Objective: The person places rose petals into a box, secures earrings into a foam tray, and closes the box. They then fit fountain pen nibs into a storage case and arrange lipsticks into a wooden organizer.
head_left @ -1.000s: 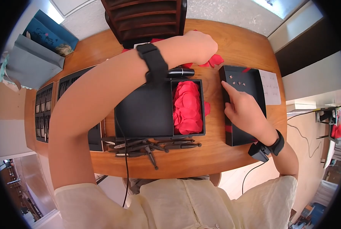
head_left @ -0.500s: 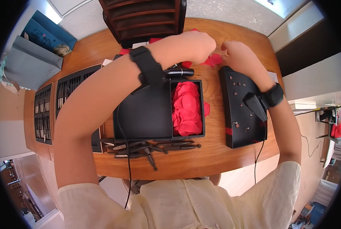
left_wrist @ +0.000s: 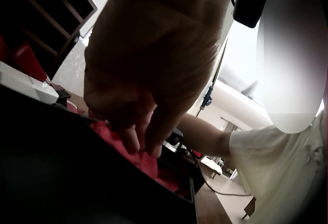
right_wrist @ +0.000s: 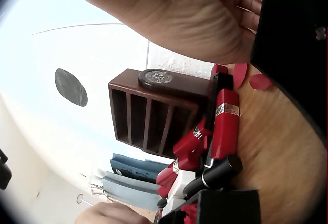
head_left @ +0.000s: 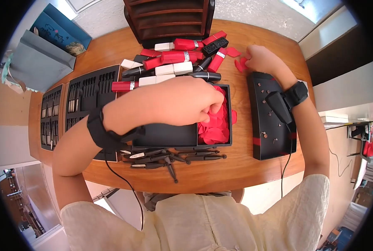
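My left hand (head_left: 192, 100) reaches over the right compartment of a black box (head_left: 165, 136). Its thumb and fingers pinch a red petal above the heap of red petals (head_left: 215, 134) there; in the left wrist view, the fingertips point down at the red petals (left_wrist: 146, 165). Beyond the far end of a second black box (head_left: 257, 121), my right hand (head_left: 265, 60) has curled fingers that pinch a red petal (head_left: 240, 65) just above the table. Another petal (head_left: 233, 52) lies beside it. The right fingertips are partly hidden in the right wrist view by a black edge.
Red, white and black lipstick tubes (head_left: 178, 57) lie piled before a dark wooden rack (head_left: 169, 19). Small earrings (head_left: 265, 134) sit on the right black box. Dark, slim tools (head_left: 169, 167) lie along the front; trays (head_left: 92, 90) and paper bags (head_left: 44, 54) stand left.
My left hand has moved from the far petals back toward me, over the petal compartment. The right hand went from the right black box out to the loose petals, uncovering the earrings.
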`<state>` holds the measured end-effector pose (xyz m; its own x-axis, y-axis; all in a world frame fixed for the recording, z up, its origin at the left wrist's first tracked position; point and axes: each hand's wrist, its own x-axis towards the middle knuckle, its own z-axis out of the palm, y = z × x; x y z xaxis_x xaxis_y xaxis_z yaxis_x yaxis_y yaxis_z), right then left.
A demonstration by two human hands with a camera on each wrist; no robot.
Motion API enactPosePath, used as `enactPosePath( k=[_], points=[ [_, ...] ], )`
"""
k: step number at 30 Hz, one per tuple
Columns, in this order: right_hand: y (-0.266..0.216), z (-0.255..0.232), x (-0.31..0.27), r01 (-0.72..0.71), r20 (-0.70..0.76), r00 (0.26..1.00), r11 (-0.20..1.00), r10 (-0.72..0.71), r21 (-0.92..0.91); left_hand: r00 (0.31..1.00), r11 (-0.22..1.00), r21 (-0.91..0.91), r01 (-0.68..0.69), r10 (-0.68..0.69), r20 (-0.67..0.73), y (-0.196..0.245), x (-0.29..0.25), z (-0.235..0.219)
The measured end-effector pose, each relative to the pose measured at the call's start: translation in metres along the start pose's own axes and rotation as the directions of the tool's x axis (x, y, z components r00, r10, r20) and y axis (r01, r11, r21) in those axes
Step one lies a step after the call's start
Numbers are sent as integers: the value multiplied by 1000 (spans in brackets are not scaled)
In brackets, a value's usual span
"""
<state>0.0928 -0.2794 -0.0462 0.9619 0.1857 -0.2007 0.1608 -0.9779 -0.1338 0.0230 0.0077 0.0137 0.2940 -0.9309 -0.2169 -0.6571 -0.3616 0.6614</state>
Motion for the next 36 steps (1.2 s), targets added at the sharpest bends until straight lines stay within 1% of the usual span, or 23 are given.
enactPosePath(
  k=[2, 4, 6, 7, 8, 10, 11, 13, 14, 16, 17, 19, 20, 22, 24, 26, 27, 28, 29, 31, 33, 35, 36],
  points=[
    [-2, -1, 0, 5, -3, 1000, 1000, -5, 6, 989, 976, 215, 16, 17, -150, 0, -4, 9],
    [-6, -5, -1, -26, 41, 999, 998, 23, 51, 987, 980, 197, 23, 9, -161, 0, -4, 7],
    [-14, -8, -5, -11, 40, 999, 996, 7, 89, 978, 974, 213, 75, -30, -205, -2, 1, -4],
    [-17, -8, -8, 8, 38, 999, 992, -13, 128, 966, 974, 218, 53, 6, -260, -10, 8, -8],
    [-17, -7, -9, 8, 37, 999, 992, -13, 128, 966, 974, 219, 53, 6, -260, -15, 16, -14],
    [-16, -3, -12, 29, -37, 999, 980, -22, 197, 939, 926, 365, 100, 33, -341, -22, 36, -26],
    [-17, -4, -15, 30, -38, 999, 980, -23, 196, 939, 925, 365, 100, 33, -342, -29, 48, -31],
    [-19, -9, -26, 113, -172, 982, 964, -72, 241, 921, 870, 435, 233, -53, -387, -42, 73, -40],
    [-23, -14, -33, 114, -176, 982, 964, -73, 238, 919, 869, 437, 234, -51, -390, -48, 83, -43],
    [-36, -26, -53, 109, -185, 982, 921, -42, 374, 945, 875, 444, 193, -44, -323, -60, 101, -47],
    [-46, -32, -64, 114, -155, 986, 907, -55, 406, 945, 875, 445, 191, -41, -325, -66, 110, -48],
    [-64, -36, -86, 151, -102, 988, 860, -115, 487, 942, 826, 555, 98, 102, -319, -75, 126, -48],
    [-72, -35, -95, 181, -82, 983, 825, -162, 536, 942, 826, 554, 99, 102, -320, -74, 133, -49],
    [-92, -32, -114, 290, -89, 955, 827, -283, 482, 951, 746, 661, 82, 141, -276, -72, 145, -48],
    [-107, -26, -126, 321, -98, 945, 825, -312, 466, 955, 736, 672, 86, 131, -266, -75, 158, -45],
    [-114, -7, -130, 517, -242, 856, 772, -457, 370, 959, 726, 682, 87, 124, -254, -72, 163, -43],
    [-117, -1, -133, 514, -235, 856, 800, -460, 308, 972, 717, 685, 133, 43, -233, -67, 165, -43],
    [-118, 1, -135, 510, -233, 859, 803, -456, 308, 977, 703, 689, 177, -39, -212, -65, 167, -43],
    [-119, 1, -136, 510, -247, 857, 813, -452, 281, 977, 705, 687, 174, -35, -211, -62, 168, -44],
    [-117, -2, -137, 508, -260, 856, 824, -448, 253, 969, 711, 661, 239, -137, -204, -58, 169, -45],
    [-112, -14, -140, 400, -192, 915, 748, -354, 530, 969, 715, 656, 241, -141, -203, -55, 168, -45],
    [-98, -19, -139, 364, -177, 930, 746, -322, 557, 969, 718, 653, 241, -144, -200, -56, 167, -46],
    [-90, -22, -137, 329, -161, 943, 742, -291, 584, 975, 765, 613, 198, -89, -204, -58, 164, -48]
  ],
)
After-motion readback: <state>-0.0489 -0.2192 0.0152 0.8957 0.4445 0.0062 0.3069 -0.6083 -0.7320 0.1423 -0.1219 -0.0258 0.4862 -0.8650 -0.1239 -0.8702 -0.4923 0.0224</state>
